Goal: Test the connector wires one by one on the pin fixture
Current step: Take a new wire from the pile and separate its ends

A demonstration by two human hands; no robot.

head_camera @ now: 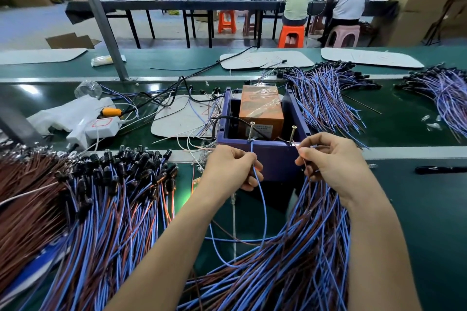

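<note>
left hand (233,166): bare | right hand (333,164): bare | left forearm (177,235): bare to frame edge | right forearm (374,235): likewise

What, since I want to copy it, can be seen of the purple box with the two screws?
The purple box looks plastic, open-topped, standing upright on the green belt. A left screw and a right screw rise from its near rim. Inside sits an orange block wrapped in clear film; a black cable enters over its left wall. The left hand holds a blue wire to the left screw; the right hand pinches a brown wire at the right screw.
</note>
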